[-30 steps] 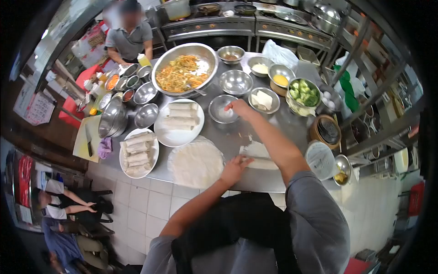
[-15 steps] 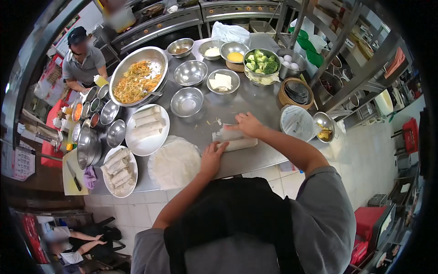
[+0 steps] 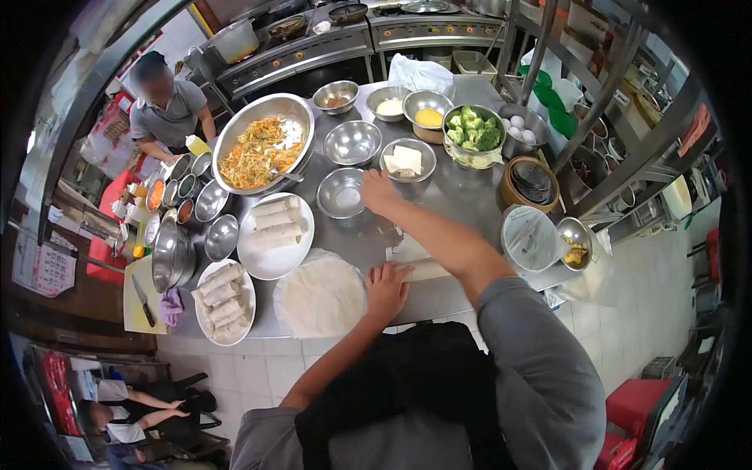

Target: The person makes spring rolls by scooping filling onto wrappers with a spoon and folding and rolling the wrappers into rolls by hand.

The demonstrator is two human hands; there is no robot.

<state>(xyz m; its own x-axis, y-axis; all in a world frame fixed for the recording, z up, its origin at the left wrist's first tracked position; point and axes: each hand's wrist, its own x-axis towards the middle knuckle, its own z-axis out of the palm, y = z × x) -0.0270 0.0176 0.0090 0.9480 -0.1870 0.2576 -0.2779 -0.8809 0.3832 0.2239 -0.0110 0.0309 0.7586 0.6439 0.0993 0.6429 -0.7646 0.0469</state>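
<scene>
My left hand lies with outstretched fingers on the left end of a pale spring roll, which rests near the table's front edge. The roll is partly hidden by my right forearm. Just beyond it, a loose flap of the wrapper lies on the steel. My right hand is at the right rim of a small metal bowl, fingers bent over the edge; the fingertips are hard to make out. Left of my left hand sits a round stack of wrappers.
Finished rolls fill two white plates. A big bowl of shredded vegetables stands behind them. Broccoli, eggs and a plastic-covered tub are at the right. A knife lies far left. A person works opposite.
My right hand has left the wrapper and moved up and left to the small metal bowl. My left hand stays on the roll. The whole view has shifted a little.
</scene>
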